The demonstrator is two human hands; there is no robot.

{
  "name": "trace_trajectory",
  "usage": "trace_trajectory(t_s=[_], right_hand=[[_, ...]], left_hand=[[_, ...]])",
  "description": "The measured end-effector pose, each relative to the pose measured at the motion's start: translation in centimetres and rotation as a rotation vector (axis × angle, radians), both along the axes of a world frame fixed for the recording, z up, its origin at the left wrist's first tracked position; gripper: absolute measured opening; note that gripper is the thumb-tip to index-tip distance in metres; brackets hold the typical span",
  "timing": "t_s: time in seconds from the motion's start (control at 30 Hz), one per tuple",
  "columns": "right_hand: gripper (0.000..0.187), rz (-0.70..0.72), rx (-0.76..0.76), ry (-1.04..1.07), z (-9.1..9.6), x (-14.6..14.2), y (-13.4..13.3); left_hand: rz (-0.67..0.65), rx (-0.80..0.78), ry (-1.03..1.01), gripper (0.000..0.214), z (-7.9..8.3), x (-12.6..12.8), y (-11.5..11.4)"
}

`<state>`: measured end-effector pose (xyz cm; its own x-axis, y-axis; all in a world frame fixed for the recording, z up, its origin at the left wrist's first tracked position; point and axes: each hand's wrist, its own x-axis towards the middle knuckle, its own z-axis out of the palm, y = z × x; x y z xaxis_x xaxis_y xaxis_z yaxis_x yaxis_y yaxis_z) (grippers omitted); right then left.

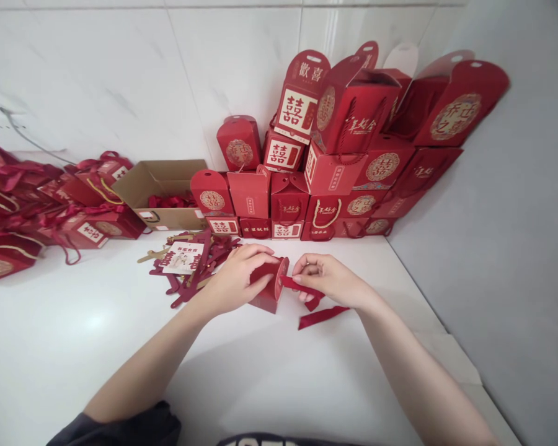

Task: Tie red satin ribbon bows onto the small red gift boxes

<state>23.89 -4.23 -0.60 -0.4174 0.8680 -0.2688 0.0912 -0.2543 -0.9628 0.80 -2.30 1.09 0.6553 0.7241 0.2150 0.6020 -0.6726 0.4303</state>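
My left hand point(236, 277) is closed round a small red gift box point(270, 291) lying on its side on the white table point(97, 347), its rounded top flap facing right. My right hand point(328, 279) pinches a dark red ribbon point(320, 316) right beside that flap. The ribbon runs from the box under my fingers, and its loose ends lie on the table in front of my right wrist.
A stack of finished red gift boxes point(344, 148) fills the back corner against the wall. An open cardboard carton point(160, 192) with red ribbons stands left of it. Loose tags and ribbons point(190, 263) lie behind my left hand. More red boxes point(37, 198) pile at the far left.
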Motion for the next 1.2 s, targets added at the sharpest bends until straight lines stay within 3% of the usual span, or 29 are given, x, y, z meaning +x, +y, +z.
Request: trace_trajectory(t_s=[0.3, 0.63, 0.93, 1.2], right_hand=[[0.019, -0.097, 0.054, 0.111, 0.38, -0.23, 0.18], [0.019, -0.038, 0.015, 0.050, 0.06, 0.03, 0.11], [0.019, -0.092, 0.083, 0.144, -0.10, -0.63, 0.26], [0.017, -0.140, 0.154, 0.047, -0.60, -0.78, 0.30]], left_hand=[[0.040, 0.048, 0.022, 0.031, 0.45, 0.24, -0.42], [0.049, 0.034, 0.001, 0.020, 0.61, 0.66, -0.81], [0.068, 0.108, 0.059, 0.032, 0.34, 0.80, -0.75], [0.095, 0.172, 0.061, 0.029, 0.13, 0.70, -0.69]])
